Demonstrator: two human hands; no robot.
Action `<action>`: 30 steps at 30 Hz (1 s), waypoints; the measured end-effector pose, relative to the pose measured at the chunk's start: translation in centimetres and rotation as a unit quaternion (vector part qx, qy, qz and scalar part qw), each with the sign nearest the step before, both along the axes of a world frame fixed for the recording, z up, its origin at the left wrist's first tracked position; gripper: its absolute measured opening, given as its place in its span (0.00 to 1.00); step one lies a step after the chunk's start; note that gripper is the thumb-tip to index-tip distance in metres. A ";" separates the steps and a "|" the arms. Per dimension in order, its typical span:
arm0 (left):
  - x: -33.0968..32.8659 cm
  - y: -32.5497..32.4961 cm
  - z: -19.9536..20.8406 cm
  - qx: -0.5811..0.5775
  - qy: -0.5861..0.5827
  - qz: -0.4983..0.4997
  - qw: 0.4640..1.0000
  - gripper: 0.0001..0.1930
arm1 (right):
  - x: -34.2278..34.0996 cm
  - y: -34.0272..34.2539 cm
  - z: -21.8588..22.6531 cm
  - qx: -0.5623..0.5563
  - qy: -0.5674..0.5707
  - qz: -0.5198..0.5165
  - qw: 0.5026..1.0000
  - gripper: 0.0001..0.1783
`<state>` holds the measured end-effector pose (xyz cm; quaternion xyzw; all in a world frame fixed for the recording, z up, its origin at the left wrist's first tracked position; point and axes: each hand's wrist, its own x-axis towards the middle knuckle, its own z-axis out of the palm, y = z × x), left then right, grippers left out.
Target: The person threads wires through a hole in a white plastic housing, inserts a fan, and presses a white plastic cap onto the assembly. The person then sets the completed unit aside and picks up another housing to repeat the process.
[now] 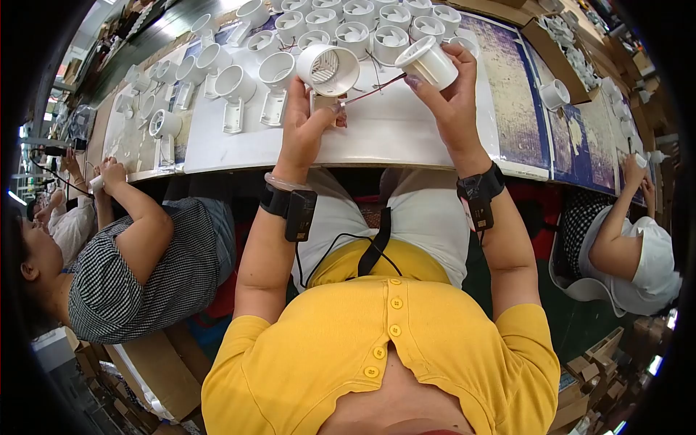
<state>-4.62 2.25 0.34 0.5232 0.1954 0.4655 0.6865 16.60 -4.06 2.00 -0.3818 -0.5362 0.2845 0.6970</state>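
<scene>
My left hand is closed around a white plastic fan housing whose open round end shows a slatted grille inside. Its thumb and fingers also pinch near the end of a thin red and dark wire. In my right hand is a white cylindrical fan unit, tilted to the left and gripped between thumb and fingers. The wire runs from this unit across to my left fingertips. Both parts are held above the white tabletop, apart from each other.
Several white fan units stand in rows at the back. Empty-looking housings with flat bases are at the left. A cardboard box of white parts is at the right. Co-workers sit at left and right.
</scene>
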 end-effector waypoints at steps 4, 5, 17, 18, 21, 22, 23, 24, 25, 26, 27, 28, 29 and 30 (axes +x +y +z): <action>0.3 -0.2 0.5 0.022 0.044 0.019 0.999 0.27 | -0.6 -0.2 -0.5 -0.037 0.027 0.022 0.999 0.36; 0.5 -0.3 0.6 0.040 0.072 0.034 0.996 0.27 | -0.6 -0.2 -0.6 -0.035 0.013 0.030 0.999 0.37; 0.9 0.2 -0.2 -0.012 0.003 0.074 0.997 0.23 | 0.1 -0.9 -0.5 -0.065 -0.192 -0.028 0.979 0.35; 0.8 0.2 -0.3 -0.011 0.003 0.074 0.997 0.23 | 0.3 -1.0 -0.4 -0.066 -0.265 -0.039 0.961 0.34; 0.7 0.2 -0.4 -0.013 0.021 0.076 0.997 0.23 | 0.2 -1.2 0.0 -0.046 -0.357 -0.075 0.930 0.32; 0.7 0.2 -0.5 -0.012 0.020 0.077 0.997 0.23 | 0.0 -1.3 0.2 -0.028 -0.376 -0.100 0.921 0.31; 0.7 0.1 -0.6 -0.012 0.021 0.079 0.997 0.23 | -0.1 -1.3 0.5 -0.010 -0.395 -0.125 0.910 0.30; 0.7 0.1 -0.7 -0.011 0.021 0.080 0.996 0.23 | -0.3 -1.1 0.8 -0.008 -0.396 -0.125 0.910 0.30; 0.7 0.1 -0.7 -0.011 0.022 0.082 0.996 0.23 | -0.7 -0.8 1.1 0.018 -0.413 -0.125 0.902 0.28; 0.8 0.1 -0.6 -0.011 0.022 0.081 0.996 0.23 | -1.1 -0.7 1.6 0.042 -0.431 -0.126 0.893 0.26; 0.8 0.0 -0.6 -0.009 0.023 0.082 0.996 0.23 | -1.5 -0.5 1.8 0.066 -0.447 -0.128 0.883 0.24; 0.8 0.0 -0.5 -0.006 0.024 0.085 0.996 0.23 | -2.0 -0.3 1.7 0.067 -0.448 -0.129 0.882 0.24; 0.8 -0.1 -0.4 -0.004 0.025 0.088 0.996 0.22 | -2.4 0.0 1.3 0.066 -0.474 -0.125 0.869 0.21; 0.7 -0.1 -0.4 -0.003 0.024 0.088 0.996 0.22 | -2.8 0.3 0.8 0.064 -0.501 -0.120 0.855 0.18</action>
